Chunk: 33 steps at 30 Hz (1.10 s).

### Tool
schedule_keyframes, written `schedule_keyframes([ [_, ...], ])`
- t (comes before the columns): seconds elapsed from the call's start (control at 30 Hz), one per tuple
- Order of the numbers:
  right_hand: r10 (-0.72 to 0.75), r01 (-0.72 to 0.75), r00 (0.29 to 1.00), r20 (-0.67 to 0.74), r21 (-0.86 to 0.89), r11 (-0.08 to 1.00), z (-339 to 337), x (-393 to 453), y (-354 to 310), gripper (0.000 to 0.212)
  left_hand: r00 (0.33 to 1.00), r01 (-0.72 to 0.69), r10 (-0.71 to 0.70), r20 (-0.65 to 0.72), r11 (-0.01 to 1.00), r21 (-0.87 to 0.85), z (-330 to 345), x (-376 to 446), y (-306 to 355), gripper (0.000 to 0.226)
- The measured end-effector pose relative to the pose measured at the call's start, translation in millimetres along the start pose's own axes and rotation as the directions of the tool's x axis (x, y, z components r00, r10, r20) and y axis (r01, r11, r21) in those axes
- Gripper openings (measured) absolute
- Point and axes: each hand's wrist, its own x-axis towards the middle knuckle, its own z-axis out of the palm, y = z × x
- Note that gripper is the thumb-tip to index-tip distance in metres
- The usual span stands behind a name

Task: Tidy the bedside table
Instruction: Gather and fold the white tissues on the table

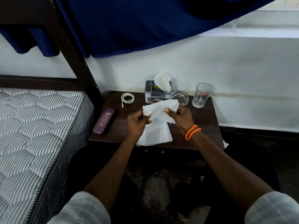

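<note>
Over the dark wooden bedside table (pixel 202 126) I hold a white tissue (pixel 157 126) with both hands. My left hand (pixel 137 122) pinches its left edge and my right hand (pixel 181 117), with orange bands at the wrist, grips its right side. The sheet hangs down toward the table's front edge. Behind it stands a grey tissue box (pixel 153 92) with a tissue sticking out of the top. On the table also lie a coiled white cable (pixel 127 98), a purple case (pixel 104 121), a glass ashtray (pixel 181 97) and an empty drinking glass (pixel 202 95).
A striped mattress (pixel 32 135) on a dark bed frame (pixel 76 62) borders the table's left side. A white wall rises behind, with a blue curtain (pixel 129 26) hanging above. The floor below is dark.
</note>
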Motion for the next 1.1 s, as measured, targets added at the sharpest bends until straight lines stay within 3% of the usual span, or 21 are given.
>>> schedule_keyframes([
  [0.23, 0.029, -0.018, 0.994, 0.104, -0.104, 0.994, -4.2, -3.6, 12.3, 0.032, 1.0, -0.02, 0.019, 0.003, 0.994, 0.11, -4.0, 1.2, -11.2, 0.022],
  [0.37, 0.023, -0.015, 0.999, 0.035, -0.204, 0.979, -2.4, -4.7, 20.8, 0.024, 1.0, 0.017, -0.015, -0.015, 0.985, 0.174, -3.9, 1.7, -18.5, 0.018],
  [0.47, 0.015, -0.022, 0.999, -0.036, -0.203, 0.979, 1.5, 1.3, 17.3, 0.018, 1.0, -0.001, 0.004, -0.024, 0.989, 0.147, -0.3, 5.3, -12.2, 0.032],
  [0.6, 0.059, -0.062, 0.998, -0.016, -0.235, 0.97, 2.9, 3.0, 18.3, 0.024, 1.0, 0.012, -0.012, -0.005, 0.997, 0.082, -0.2, 6.8, -13.0, 0.01],
  [0.63, 0.062, -0.064, 0.998, -0.017, -0.254, 0.965, 2.7, 1.5, 19.9, 0.024, 1.0, 0.024, -0.022, -0.02, 0.995, 0.093, -0.8, 6.4, -15.4, 0.015],
  [0.73, -0.03, 0.005, 0.996, -0.084, -0.283, 0.959, 5.2, -0.4, 17.7, 0.015, 0.998, 0.061, -0.057, -0.042, 0.993, 0.1, -0.9, 5.2, -14.5, 0.012],
  [0.83, -0.063, 0.021, 0.987, -0.146, -0.274, 0.962, 6.7, 7.0, 4.2, 0.021, 0.996, 0.089, -0.086, -0.036, 0.991, 0.101, -5.4, 9.8, -5.6, 0.012],
  [0.9, 0.001, -0.029, 0.991, -0.133, -0.209, 0.977, 3.2, 12.4, 0.8, 0.02, 0.989, 0.141, -0.133, -0.07, 0.982, 0.127, -13.5, 12.3, -4.7, 0.005],
  [1.0, 0.196, -0.208, 0.975, -0.106, -0.116, 0.971, -2.3, 16.4, 5.8, 0.025, 0.955, 0.267, -0.223, -0.197, 0.934, 0.236, -27.9, 8.9, -9.6, 0.024],
  [1.1, 0.353, -0.355, 0.935, -0.04, -0.129, 0.926, -1.3, 11.7, 15.4, 0.031, 0.959, 0.255, -0.118, -0.259, 0.762, 0.595, -45.1, 2.2, -14.2, 0.026],
])
